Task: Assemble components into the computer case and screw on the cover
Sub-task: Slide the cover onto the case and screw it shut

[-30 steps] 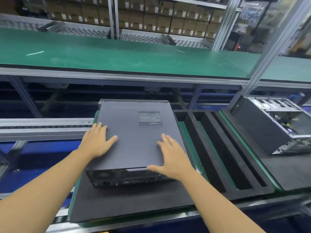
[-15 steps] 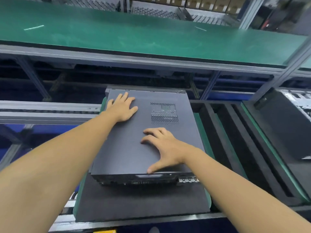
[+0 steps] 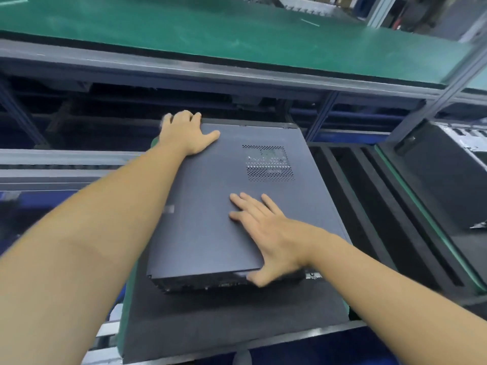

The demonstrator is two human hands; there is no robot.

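- Black foam pad (image 3: 224, 320) lies bare in front of the dark grey flat metal computer case (image 3: 210, 206).
- Green-topped bench (image 3: 237, 30) rises just behind.
- 1 slotted black foam tray (image 3: 350, 185) lies open rightward.

left hand (image 3: 184, 135): grips cover (image 3: 210, 206) far corner | right hand (image 3: 268, 233): flat on cover

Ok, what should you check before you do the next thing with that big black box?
1. Cover lying flat on the computer case: ok.
2. Left hand gripping the cover's far left corner: ok.
3. Right hand pressing flat by the near edge: ok.
4. Case resting on the black foam pad: ok.
5. Cover slid fully home: cannot tell, the near edge is blurred.
6. Screws in place: cannot tell, none show.
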